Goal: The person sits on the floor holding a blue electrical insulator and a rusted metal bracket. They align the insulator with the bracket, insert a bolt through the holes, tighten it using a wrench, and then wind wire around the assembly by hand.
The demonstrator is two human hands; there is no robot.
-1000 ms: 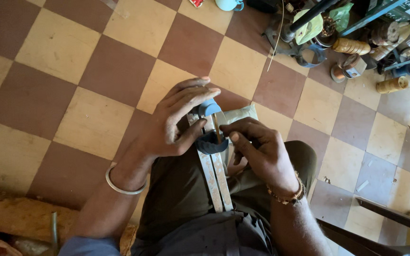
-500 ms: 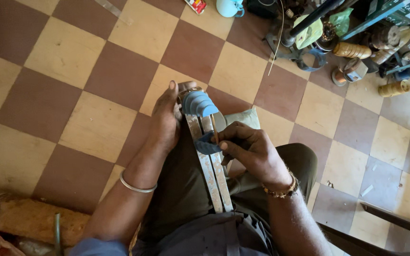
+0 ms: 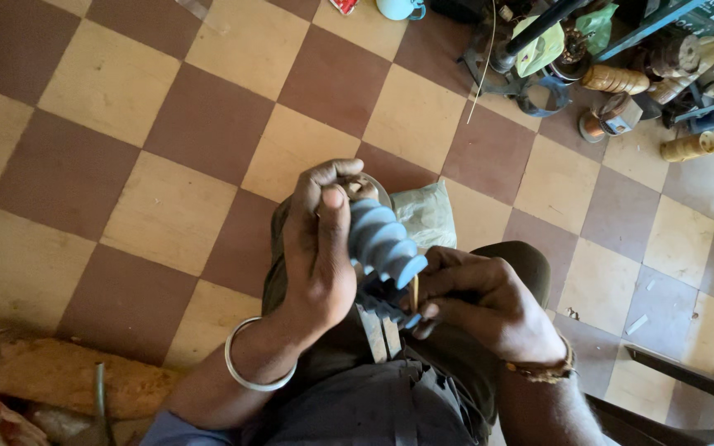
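Left hand [image 3: 317, 248] clamped on blue ribbed piece [image 3: 383, 239], thumb laid along its near side, fingers wrapped over far end. Piece held tilted above lap, resting on flat strips [image 3: 382, 330]. Right hand [image 3: 481, 301] closed at piece's lower end, fingertips pinched on thin stick [image 3: 414, 291]. Step judged: fitting lower end. Steady left grip and fine right-finger work called for. Spools [image 3: 613, 80] seen well beyond fingers.

We see a checkered floor [image 3: 167, 124] of tan and brown tiles, daylit, with metal clutter [image 3: 621, 74] piled in the upper right of the frame.
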